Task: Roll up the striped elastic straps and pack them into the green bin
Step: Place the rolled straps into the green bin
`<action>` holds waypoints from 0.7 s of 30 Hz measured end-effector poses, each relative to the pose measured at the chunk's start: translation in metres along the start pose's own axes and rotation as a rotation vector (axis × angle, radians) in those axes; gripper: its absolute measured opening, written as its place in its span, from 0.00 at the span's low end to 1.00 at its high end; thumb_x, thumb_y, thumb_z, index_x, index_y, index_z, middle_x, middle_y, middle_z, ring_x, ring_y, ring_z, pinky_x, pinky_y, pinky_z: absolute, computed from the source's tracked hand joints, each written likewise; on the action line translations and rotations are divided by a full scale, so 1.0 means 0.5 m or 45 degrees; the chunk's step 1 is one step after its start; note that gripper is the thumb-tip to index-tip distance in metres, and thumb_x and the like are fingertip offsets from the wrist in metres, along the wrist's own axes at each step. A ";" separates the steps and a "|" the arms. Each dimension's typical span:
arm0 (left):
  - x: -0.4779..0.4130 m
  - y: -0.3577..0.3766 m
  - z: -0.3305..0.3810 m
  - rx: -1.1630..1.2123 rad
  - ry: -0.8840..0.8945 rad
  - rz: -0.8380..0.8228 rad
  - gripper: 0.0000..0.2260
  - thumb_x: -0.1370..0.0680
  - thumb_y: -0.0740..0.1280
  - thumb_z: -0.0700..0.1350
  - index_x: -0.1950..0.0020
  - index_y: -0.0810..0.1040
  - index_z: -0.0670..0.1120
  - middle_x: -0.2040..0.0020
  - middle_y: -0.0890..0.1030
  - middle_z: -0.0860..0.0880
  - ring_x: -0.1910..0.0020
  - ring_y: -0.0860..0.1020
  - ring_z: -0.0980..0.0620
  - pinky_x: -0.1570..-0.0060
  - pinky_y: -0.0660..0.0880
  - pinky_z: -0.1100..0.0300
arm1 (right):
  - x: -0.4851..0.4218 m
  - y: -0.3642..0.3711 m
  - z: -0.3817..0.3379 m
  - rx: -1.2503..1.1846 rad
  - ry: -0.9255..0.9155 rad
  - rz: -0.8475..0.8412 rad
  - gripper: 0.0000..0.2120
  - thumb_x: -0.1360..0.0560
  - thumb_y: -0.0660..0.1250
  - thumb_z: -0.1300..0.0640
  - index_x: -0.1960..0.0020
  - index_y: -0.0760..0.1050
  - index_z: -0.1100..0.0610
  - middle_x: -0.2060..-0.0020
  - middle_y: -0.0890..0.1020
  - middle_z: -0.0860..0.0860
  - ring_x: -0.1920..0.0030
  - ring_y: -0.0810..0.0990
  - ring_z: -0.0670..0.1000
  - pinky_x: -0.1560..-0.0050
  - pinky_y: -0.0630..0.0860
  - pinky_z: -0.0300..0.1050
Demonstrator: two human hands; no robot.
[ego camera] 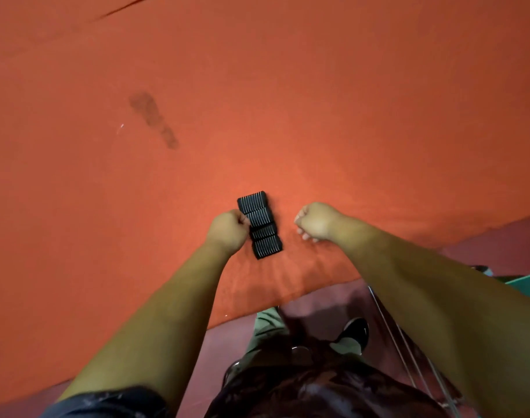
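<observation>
1. Nearest the lens, a dark patterned shirt (pixel 318 393) fills the bottom edge, with a black shoe (pixel 355 330) on the floor beyond it.
2. An orange-red cloth-covered counter (pixel 348 116) carries a dark elongated stain (pixel 153 119) at left.
3. The left hand (pixel 227 229) has its fingers curled in, against the left side of four rolled black elastic straps with white stripes (pixel 260 224); whether they pinch one cannot be told.
4. Those straps lie touching in a row on the counter, between both hands.
5. The right hand (pixel 316 221) is a closed fist holding nothing, near the straps but apart from them.
6. A green plastic bin (pixel 526 285) shows only a corner at far right, beyond the counter's edge.
</observation>
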State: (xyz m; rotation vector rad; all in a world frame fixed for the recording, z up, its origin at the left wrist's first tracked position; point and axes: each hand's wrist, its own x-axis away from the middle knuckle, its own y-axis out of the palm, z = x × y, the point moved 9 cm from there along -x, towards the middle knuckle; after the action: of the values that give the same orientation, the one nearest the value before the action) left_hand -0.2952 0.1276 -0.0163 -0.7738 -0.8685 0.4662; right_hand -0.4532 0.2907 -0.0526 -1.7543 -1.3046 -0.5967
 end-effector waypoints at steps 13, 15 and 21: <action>-0.158 -0.012 0.010 0.032 0.178 -0.033 0.15 0.23 0.66 0.32 0.38 0.84 0.40 0.38 0.82 0.39 0.36 0.78 0.38 0.36 0.69 0.56 | -0.126 0.126 -0.039 -0.743 0.253 0.066 0.25 0.15 0.68 0.59 0.20 0.66 0.53 0.42 0.81 0.57 0.48 0.85 0.54 0.52 0.83 0.47; -0.182 -0.010 0.017 -0.015 0.219 -0.065 0.19 0.24 0.66 0.33 0.34 0.83 0.42 0.35 0.82 0.40 0.33 0.78 0.38 0.33 0.70 0.54 | -0.144 0.134 -0.036 -0.790 0.298 0.086 0.26 0.15 0.67 0.60 0.19 0.66 0.52 0.44 0.80 0.55 0.49 0.86 0.54 0.51 0.84 0.48; -0.223 0.025 0.012 -0.083 0.231 -0.242 0.24 0.23 0.67 0.38 0.26 0.78 0.46 0.33 0.83 0.43 0.32 0.77 0.40 0.31 0.69 0.53 | -0.163 0.154 -0.034 -0.944 0.357 0.114 0.21 0.15 0.70 0.55 0.24 0.71 0.55 0.52 0.81 0.53 0.52 0.85 0.53 0.57 0.82 0.44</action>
State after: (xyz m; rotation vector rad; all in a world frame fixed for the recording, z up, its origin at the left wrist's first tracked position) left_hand -0.3649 0.0659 -0.0794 -0.7724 -0.7815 0.1969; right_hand -0.4076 0.2256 -0.1336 -2.1841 -0.8472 -1.3424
